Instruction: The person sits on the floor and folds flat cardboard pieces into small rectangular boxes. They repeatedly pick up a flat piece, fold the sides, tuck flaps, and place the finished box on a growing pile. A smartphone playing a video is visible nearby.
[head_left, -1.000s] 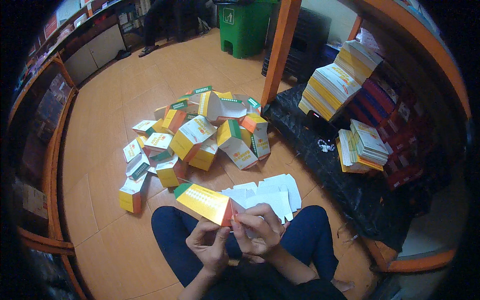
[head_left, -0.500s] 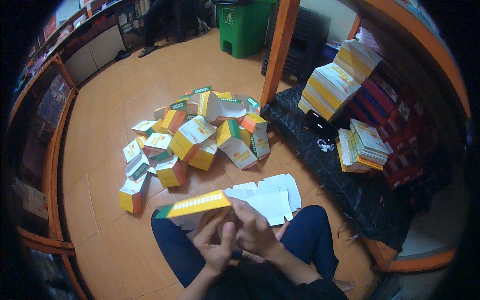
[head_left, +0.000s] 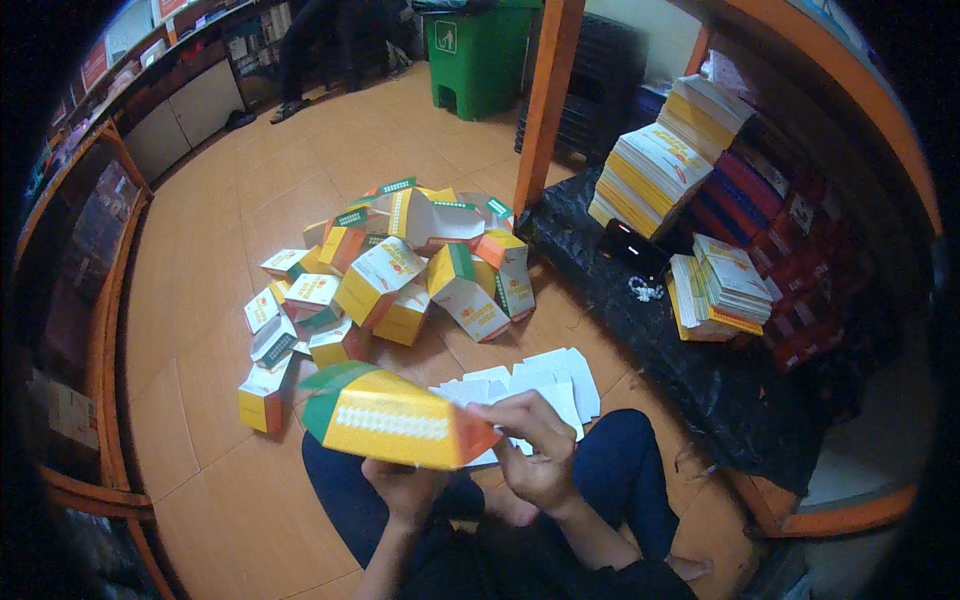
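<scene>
A yellow cardboard box [head_left: 392,415] with a green end and an orange end is held up in front of my lap, tilted. From below, my left hand [head_left: 402,488] grips it, and the box hides most of those fingers. At the orange end, my right hand [head_left: 535,450] pinches the edge between thumb and fingers. Flat unfolded cartons [head_left: 560,385], white side up, lie on the floor just beyond my right hand. Farther off is a heap of folded boxes [head_left: 385,280] in white, yellow, green and orange.
On the right, a low shelf with a black cover [head_left: 660,350] bears stacks of flat cartons [head_left: 655,165], a dark phone [head_left: 637,248] and a beaded bracelet [head_left: 645,288]. An orange post [head_left: 548,110] rises beside it. Behind stand a green bin [head_left: 478,60] and a person [head_left: 325,50].
The box has gone from nearly flat to opened out, with its yellow side turned up toward me. My right hand has shifted right to its orange end; my left is now underneath.
</scene>
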